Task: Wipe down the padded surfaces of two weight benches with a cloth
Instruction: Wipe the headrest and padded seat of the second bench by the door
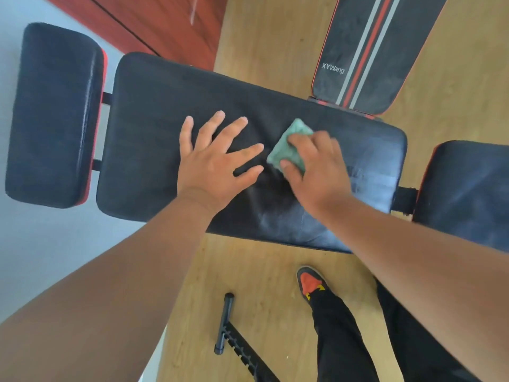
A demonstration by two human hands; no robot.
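A black padded bench runs across the view, with a long middle pad (154,128), a shorter pad (55,114) at the left end and another pad (468,194) at the right. My left hand (214,158) lies flat on the middle pad, fingers spread, holding nothing. Just to its right, my right hand (316,166) presses a folded green cloth (289,147) against the same pad. A second bench pad (366,51), black with grey and red stripes and the lettering XYWang, stands beyond the first bench at the upper right.
A black metal frame bar (224,323) with notches lies on the wooden floor (261,271) near my feet. My red and black shoe (311,282) and black trouser leg are at the lower right. A red-brown wooden panel (154,20) is at the top left.
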